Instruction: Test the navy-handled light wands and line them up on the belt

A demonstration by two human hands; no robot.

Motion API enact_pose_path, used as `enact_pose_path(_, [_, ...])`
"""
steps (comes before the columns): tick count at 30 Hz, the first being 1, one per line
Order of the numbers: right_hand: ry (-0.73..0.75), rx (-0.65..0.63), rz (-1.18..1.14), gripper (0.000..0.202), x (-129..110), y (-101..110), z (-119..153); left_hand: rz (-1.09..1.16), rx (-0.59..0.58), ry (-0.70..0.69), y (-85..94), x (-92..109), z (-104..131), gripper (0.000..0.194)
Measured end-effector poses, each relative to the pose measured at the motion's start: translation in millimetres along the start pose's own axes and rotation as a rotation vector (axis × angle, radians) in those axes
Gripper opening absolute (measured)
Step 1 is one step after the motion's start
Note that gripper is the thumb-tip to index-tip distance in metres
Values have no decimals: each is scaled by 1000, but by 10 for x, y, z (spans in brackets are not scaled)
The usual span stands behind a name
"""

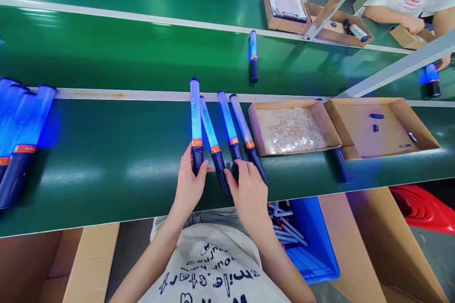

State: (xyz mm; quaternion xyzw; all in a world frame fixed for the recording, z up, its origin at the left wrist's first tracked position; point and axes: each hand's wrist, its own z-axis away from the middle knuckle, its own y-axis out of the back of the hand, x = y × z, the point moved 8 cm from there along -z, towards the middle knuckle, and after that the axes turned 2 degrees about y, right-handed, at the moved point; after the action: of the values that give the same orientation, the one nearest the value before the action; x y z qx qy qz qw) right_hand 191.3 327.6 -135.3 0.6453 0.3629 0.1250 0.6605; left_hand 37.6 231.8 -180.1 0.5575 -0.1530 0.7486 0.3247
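My left hand [191, 175] is closed round the dark handle of a blue-lit stick [196, 113], its far end over the table's white edge strip. A second lit stick [210, 125] lies slanted between my hands. The fingers of my right hand [248, 184] are closed at the handle of a third lit stick [227, 118]; its lower end is hidden under them. A fourth lit stick [242, 121] lies just right of that one, its handle passing beside my right hand. All four have orange bands.
More lit sticks [26, 123] lie at the far left. Cardboard trays [337, 139] [394, 151] hold clear pieces and small parts. One stick [253, 57] lies on the green belt [142, 52]. A blue crate [316, 246] of sticks stands below. A person [408, 0] works at upper right.
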Motion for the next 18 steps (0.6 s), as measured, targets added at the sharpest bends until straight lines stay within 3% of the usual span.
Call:
enact_pose_path(4, [58,-22,-31,33,-160,-92,8,56,4,52,-9,-9,-10,68])
enact_pose_path(9, [40,14,-51,13,-111,-153,0,95,-29,58,-18,77,22,69])
enact_pose_path(14, [30,94,-124,20,-78,-7,-11,94,-69,77,-36,158,61,69])
enact_pose_path(18, [141,132,-339,27,-231,156,-161,88,-64,60,-32,239,134,65])
